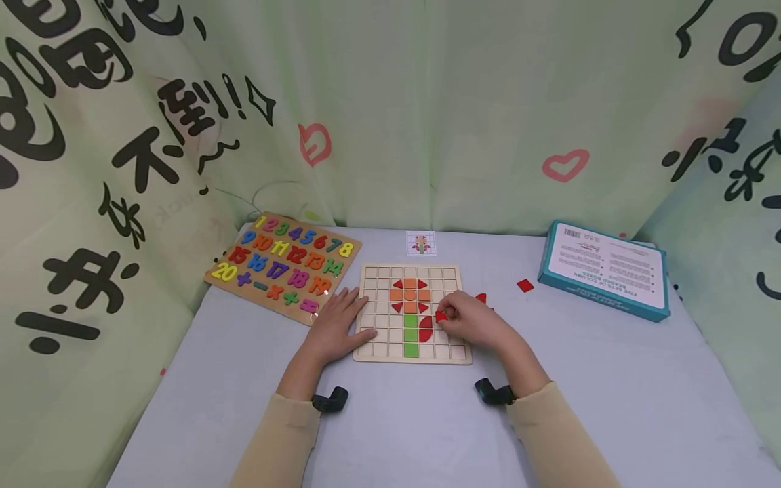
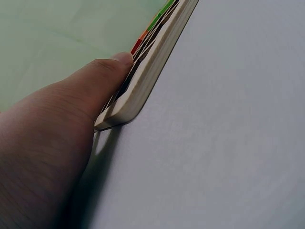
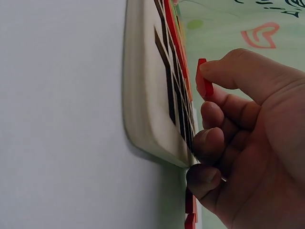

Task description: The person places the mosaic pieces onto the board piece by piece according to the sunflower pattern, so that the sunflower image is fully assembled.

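Note:
A wooden grid board point(image 1: 381, 278) lies mid-table with a flower of orange, red and green tiles point(image 1: 410, 295) set in it. My left hand point(image 1: 343, 320) lies flat with straight fingers on the board's left edge; in the left wrist view the thumb point(image 2: 102, 78) rests against the board's corner point(image 2: 136, 98). My right hand point(image 1: 456, 318) pinches a small red piece point(image 1: 442, 316) over the board's right part, beside the green stem. In the right wrist view the red piece point(image 3: 204, 82) sits between thumb and forefinger, just above the board point(image 3: 147, 100).
Loose red pieces point(image 1: 525, 285) lie on the table right of the board. A pattern card point(image 1: 421, 242) sits behind it. A coloured number puzzle point(image 1: 283, 266) lies at the left, a blue box point(image 1: 604, 268) at the right. Printed green curtains enclose the table.

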The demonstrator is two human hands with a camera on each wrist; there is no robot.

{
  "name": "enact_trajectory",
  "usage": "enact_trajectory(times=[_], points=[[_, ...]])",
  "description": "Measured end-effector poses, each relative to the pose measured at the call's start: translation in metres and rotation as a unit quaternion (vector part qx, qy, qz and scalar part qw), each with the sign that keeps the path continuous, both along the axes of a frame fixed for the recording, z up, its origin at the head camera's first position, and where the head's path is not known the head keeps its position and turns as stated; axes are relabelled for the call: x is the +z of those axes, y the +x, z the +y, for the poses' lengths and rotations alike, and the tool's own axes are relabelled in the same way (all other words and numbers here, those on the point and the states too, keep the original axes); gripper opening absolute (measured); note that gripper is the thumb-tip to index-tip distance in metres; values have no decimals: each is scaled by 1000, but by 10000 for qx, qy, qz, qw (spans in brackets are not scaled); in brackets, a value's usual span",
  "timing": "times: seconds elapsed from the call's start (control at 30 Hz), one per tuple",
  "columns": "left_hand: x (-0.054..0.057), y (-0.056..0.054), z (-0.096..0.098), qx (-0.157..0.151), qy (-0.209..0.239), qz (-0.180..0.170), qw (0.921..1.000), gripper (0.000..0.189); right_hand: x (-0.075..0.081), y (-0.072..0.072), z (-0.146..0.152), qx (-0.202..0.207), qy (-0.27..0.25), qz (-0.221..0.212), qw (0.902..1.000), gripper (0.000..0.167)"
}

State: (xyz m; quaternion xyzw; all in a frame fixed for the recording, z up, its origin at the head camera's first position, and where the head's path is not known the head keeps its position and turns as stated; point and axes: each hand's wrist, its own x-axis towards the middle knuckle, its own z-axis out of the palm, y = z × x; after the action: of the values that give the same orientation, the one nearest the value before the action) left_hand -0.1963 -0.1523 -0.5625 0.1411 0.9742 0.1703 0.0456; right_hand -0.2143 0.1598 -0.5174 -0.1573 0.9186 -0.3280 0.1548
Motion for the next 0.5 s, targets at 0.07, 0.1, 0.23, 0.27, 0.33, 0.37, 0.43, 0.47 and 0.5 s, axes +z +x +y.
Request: enact_trajectory(times=[0.07,0.1,0.23,0.27,0.33,0.37,0.43,0.47,0.5], points=[[0,0,0,-5,-3,9,10000,83,-2,0,-1,-2,94,-11,10000,21],[0,0,0,-9,-5,19,10000,83,-3,-1,-2,5,152,1,9999,21],[0,0,0,-4,-4,39,10000,83,-4,0,-4,-11,318,41,9995,20],[0,0,0,1,0,35,10000,83,-4,0,-5,-13,351,48,9994,19],[0,0,0,13,5,17,10000,83,-4,0,-6,-18,433,61,9990,20],[0,0,0,17,6,11,10000,83,-4,0,-7,-20,456,54,9989,20],[1,0,1,20,5,-8,10000,83,-4,1,-8,-20,505,57,9987,21],[1,0,1,25,6,-16,10000,83,-4,1,-8,-21,512,59,9987,22],[1,0,1,25,7,-23,10000,83,-4,1,-8,-15,534,70,9986,22]])
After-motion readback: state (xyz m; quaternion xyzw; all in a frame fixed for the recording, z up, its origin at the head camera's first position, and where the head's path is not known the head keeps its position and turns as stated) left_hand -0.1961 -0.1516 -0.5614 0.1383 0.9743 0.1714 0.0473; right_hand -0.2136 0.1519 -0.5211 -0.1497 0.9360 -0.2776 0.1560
